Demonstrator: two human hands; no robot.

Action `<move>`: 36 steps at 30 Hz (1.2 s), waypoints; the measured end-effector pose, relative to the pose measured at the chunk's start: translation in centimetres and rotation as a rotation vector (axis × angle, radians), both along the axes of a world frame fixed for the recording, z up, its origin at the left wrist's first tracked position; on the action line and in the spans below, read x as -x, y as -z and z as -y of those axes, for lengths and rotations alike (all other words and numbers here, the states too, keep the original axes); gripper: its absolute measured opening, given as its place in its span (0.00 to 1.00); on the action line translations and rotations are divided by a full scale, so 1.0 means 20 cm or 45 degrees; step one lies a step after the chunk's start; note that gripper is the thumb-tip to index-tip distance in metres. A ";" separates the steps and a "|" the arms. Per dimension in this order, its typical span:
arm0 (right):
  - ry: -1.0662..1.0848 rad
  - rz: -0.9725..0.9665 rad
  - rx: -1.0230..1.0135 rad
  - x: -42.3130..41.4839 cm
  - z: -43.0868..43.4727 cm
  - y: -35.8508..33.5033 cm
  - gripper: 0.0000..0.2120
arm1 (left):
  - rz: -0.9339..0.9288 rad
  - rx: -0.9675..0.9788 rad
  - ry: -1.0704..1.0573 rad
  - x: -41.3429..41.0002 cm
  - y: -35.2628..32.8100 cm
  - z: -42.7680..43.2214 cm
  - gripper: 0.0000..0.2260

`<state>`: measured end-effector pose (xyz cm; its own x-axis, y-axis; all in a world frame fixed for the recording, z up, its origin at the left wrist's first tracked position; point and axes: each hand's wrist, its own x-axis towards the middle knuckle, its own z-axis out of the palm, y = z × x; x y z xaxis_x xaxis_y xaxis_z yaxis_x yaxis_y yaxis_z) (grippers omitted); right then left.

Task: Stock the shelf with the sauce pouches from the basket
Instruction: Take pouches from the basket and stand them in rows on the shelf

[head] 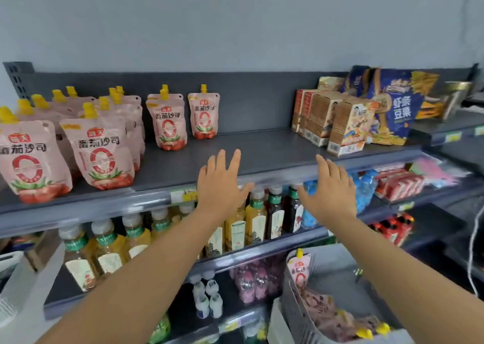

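Both hands are raised before the top shelf [262, 147] with fingers spread, holding nothing — the left hand [221, 186] and right hand [331, 189] apart at its front edge. Pink sauce pouches [99, 150] stand upright at the shelf's left; more lie in the grey basket [327, 273] at lower right — one upright.

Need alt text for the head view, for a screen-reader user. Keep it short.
The left hand and right hand, open and empty, hover before the bare middle of a grey shelf. Pink sauce pouches with yellow caps stand at its left, snack boxes at its right. More pouches lie in the grey basket, lower right.
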<state>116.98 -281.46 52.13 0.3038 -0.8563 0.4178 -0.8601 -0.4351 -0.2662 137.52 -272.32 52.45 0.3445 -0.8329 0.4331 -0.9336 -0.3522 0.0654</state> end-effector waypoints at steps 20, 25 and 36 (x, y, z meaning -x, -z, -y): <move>0.239 -0.205 -0.624 1.17 0.11 0.99 0.37 | -0.023 -0.585 0.501 1.08 1.07 0.36 0.36; 0.200 -0.202 -0.731 1.20 0.29 1.14 0.31 | -0.127 -0.707 0.377 1.11 1.27 0.43 0.33; 0.105 -0.173 -0.809 1.09 0.39 1.30 0.26 | -1.028 -1.160 0.661 1.12 1.35 0.42 0.43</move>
<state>95.09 -289.19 26.06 0.2410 -0.9465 -0.2147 -0.9281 -0.1601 -0.3362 115.09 -280.66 25.37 -0.2055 -0.8272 -0.5229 -0.7831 -0.1815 0.5948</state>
